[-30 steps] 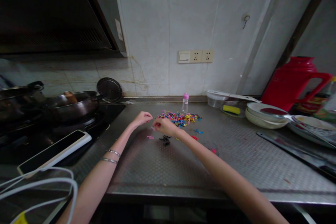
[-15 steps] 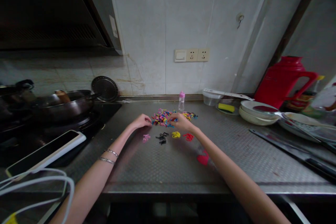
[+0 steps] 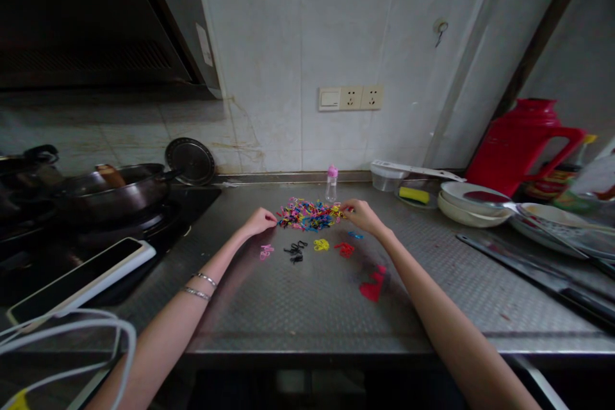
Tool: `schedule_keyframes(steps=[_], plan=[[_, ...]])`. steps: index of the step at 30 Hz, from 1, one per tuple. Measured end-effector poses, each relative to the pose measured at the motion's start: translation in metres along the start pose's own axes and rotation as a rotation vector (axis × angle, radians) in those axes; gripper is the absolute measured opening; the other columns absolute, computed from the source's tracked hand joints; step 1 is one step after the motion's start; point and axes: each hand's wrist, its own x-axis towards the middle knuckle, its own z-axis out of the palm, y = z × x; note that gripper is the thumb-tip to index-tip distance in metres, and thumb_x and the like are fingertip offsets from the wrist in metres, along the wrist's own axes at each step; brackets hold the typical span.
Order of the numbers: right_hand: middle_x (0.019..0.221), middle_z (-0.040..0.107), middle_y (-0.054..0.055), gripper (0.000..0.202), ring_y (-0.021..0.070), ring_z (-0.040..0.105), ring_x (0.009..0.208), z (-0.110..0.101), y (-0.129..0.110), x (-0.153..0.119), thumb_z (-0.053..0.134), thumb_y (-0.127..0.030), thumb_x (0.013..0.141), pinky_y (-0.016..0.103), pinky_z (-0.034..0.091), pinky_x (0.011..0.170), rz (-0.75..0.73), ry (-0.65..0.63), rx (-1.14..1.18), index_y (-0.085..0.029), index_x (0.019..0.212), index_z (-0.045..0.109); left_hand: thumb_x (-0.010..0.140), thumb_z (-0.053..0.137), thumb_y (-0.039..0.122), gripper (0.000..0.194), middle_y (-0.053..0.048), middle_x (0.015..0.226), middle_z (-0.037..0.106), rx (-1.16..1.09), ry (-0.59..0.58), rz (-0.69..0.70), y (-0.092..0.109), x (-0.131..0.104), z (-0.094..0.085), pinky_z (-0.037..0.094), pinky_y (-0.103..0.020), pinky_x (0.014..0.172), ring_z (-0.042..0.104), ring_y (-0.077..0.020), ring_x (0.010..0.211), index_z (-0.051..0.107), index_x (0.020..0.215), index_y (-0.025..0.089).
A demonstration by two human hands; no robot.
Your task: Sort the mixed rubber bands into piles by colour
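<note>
A heap of small multicoloured rubber bands [image 3: 310, 215] lies on the metal counter [image 3: 307, 307]. At its left edge is my left hand [image 3: 260, 221], fingers pinched together; what they hold, if anything, is too small to make out. My right hand [image 3: 364, 215] is at the heap's right edge, also in a pinch, its fingertips touching or just over the bands. Nearer to me lie small separate groups: pink bands [image 3: 266, 252], black bands [image 3: 296, 250], yellow bands [image 3: 321, 245], red bands [image 3: 344, 248] and blue bands [image 3: 355, 235] below my right hand.
Behind the heap stands a clear bottle with a pink cap [image 3: 332, 183]. A red flat piece [image 3: 371, 284] lies by my right forearm. To the right are bowls [image 3: 473, 205], a knife [image 3: 519, 272] and a red thermos [image 3: 521, 147]. A pan [image 3: 120, 198] and white device [image 3: 84, 285] are left.
My right hand has moved right, from over the middle of the heap to its right edge. The blue bands below it now show. My left hand has stayed about where it was.
</note>
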Motion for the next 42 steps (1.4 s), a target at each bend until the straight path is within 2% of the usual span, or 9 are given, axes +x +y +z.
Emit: schedule_keyframes(steps=[5, 12, 17, 20, 24, 29, 32, 38, 42], plan=[[0.092, 0.067, 0.003, 0.021, 0.0155, 0.06, 0.083, -0.001, 0.001, -0.005, 0.052, -0.02, 0.071, 0.02, 0.042, 0.074, 0.042, -0.014, -0.081, -0.022, 0.085, 0.068, 0.063, 0.057, 0.025, 0.022, -0.007, 0.07, 0.067, 0.002, 0.021, 0.015, -0.002, 0.0, -0.002, 0.041, -0.023, 0.061, 0.058, -0.0149, 0.063, 0.069, 0.072, 0.01], [0.089, 0.068, 0.005, 0.024, 0.0149, 0.06, 0.081, -0.002, 0.011, -0.008, 0.048, -0.021, 0.073, 0.02, 0.042, 0.073, 0.109, 0.002, -0.131, -0.021, 0.087, 0.068, 0.065, 0.055, 0.026, 0.023, -0.004, 0.058, 0.062, -0.047, 0.092, -0.03, 0.003, -0.003, -0.01, 0.035, -0.02, 0.047, 0.047, -0.0092, 0.045, 0.068, 0.073, 0.009], [0.087, 0.068, 0.005, 0.025, 0.0148, 0.06, 0.081, -0.007, 0.017, -0.008, 0.049, -0.023, 0.073, 0.02, 0.041, 0.072, 0.121, -0.007, -0.146, -0.021, 0.088, 0.068, 0.066, 0.058, 0.031, 0.025, -0.003, 0.057, 0.061, -0.136, 0.106, 0.034, 0.027, -0.005, -0.021, 0.035, -0.02, 0.047, 0.045, -0.0081, 0.045, 0.068, 0.073, 0.009], [0.087, 0.068, 0.005, 0.026, 0.0148, 0.06, 0.08, -0.009, 0.018, -0.008, 0.049, -0.022, 0.072, 0.019, 0.041, 0.071, 0.148, -0.012, -0.154, -0.021, 0.089, 0.068, 0.067, 0.058, 0.032, 0.026, -0.005, 0.06, 0.063, -0.156, 0.092, 0.104, 0.051, -0.006, -0.019, 0.035, -0.02, 0.047, 0.048, -0.0092, 0.048, 0.068, 0.075, 0.009], [0.091, 0.068, 0.005, 0.027, 0.0155, 0.06, 0.082, -0.009, 0.019, -0.008, 0.049, -0.023, 0.073, 0.02, 0.041, 0.07, 0.162, -0.016, -0.164, -0.021, 0.091, 0.068, 0.069, 0.058, 0.029, 0.023, -0.007, 0.073, 0.067, -0.151, 0.081, 0.291, 0.086, -0.002, 0.005, 0.041, -0.022, 0.06, 0.055, -0.0117, 0.062, 0.069, 0.076, 0.011], [0.093, 0.066, 0.005, 0.027, 0.0156, 0.059, 0.084, -0.008, 0.023, -0.009, 0.048, -0.022, 0.072, 0.02, 0.04, 0.071, 0.178, -0.017, -0.198, -0.022, 0.092, 0.068, 0.071, 0.056, 0.026, 0.02, -0.006, 0.074, 0.068, -0.082, 0.043, 0.39, 0.128, 0.008, 0.052, 0.04, -0.023, 0.062, 0.057, -0.0131, 0.065, 0.07, 0.075, 0.012], [0.097, 0.065, 0.005, 0.027, 0.0165, 0.057, 0.09, -0.007, 0.026, -0.009, 0.048, -0.02, 0.071, 0.021, 0.04, 0.075, 0.158, 0.001, -0.225, -0.021, 0.089, 0.068, 0.071, 0.053, 0.022, 0.021, -0.007, 0.074, 0.068, -0.055, -0.022, 0.47, 0.148, 0.013, 0.08, 0.04, -0.023, 0.061, 0.057, -0.0132, 0.064, 0.07, 0.075, 0.011], [0.1, 0.064, 0.006, 0.03, 0.0182, 0.054, 0.096, -0.005, 0.028, -0.009, 0.048, -0.016, 0.07, 0.023, 0.039, 0.081, 0.138, 0.006, -0.242, -0.018, 0.091, 0.068, 0.068, 0.052, 0.021, 0.021, -0.008, 0.07, 0.067, 0.001, -0.113, 0.443, 0.166, 0.014, 0.125, 0.035, -0.021, 0.055, 0.053, -0.0121, 0.058, 0.071, 0.075, 0.012], [0.101, 0.064, 0.006, 0.029, 0.018, 0.055, 0.097, -0.005, 0.028, -0.01, 0.048, -0.016, 0.071, 0.023, 0.039, 0.082, 0.122, 0.01, -0.254, -0.02, 0.091, 0.068, 0.072, 0.048, 0.026, 0.026, -0.005, 0.059, 0.063, 0.031, -0.17, 0.465, 0.167, 0.012, 0.134, 0.03, -0.022, 0.051, 0.045, -0.0101, 0.05, 0.069, 0.069, 0.011]])
